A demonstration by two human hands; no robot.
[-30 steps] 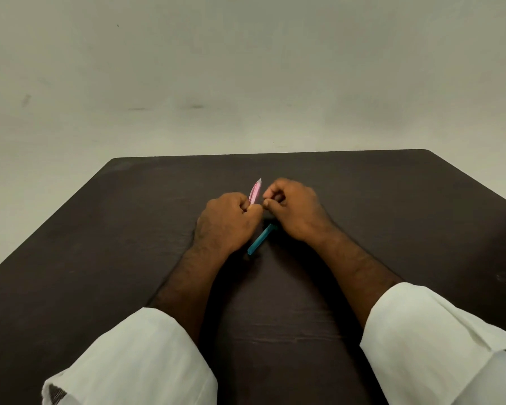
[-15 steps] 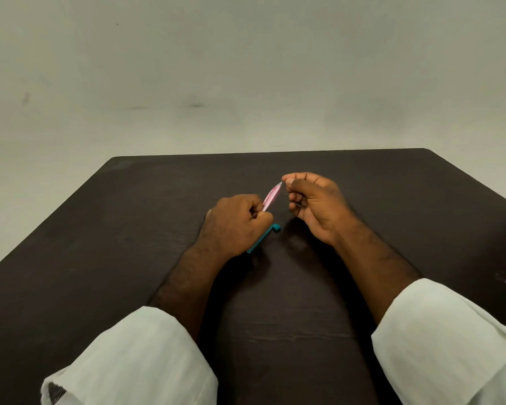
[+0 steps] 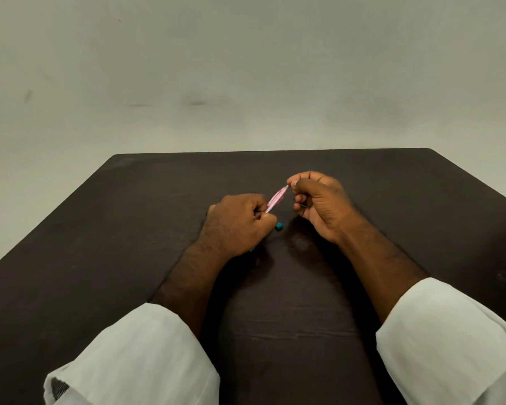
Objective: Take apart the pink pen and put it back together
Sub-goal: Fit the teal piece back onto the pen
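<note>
Pink pen [image 3: 276,198] sits tilted above the surface [image 3: 129,258], left hand [image 3: 237,226] fingers [image 3: 259,200] clamped round its lower end, right hand [image 3: 322,203] pinching its tip. Teal pen [image 3: 279,226] lies mostly hidden under the left hand. Barrel translucent.

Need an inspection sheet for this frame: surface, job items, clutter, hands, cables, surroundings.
Surface: dark table, faint scuffs near its right edge.
Job's things: pink pen, raised off the table, tilted.
Clutter: teal pen, mostly hidden beneath the left hand.
Hands: left hand grips the pink pen's lower end; right hand pinches its upper tip.
Cables: nothing seen.
Surroundings: pale wall behind the table; white sleeves on both arms.
</note>
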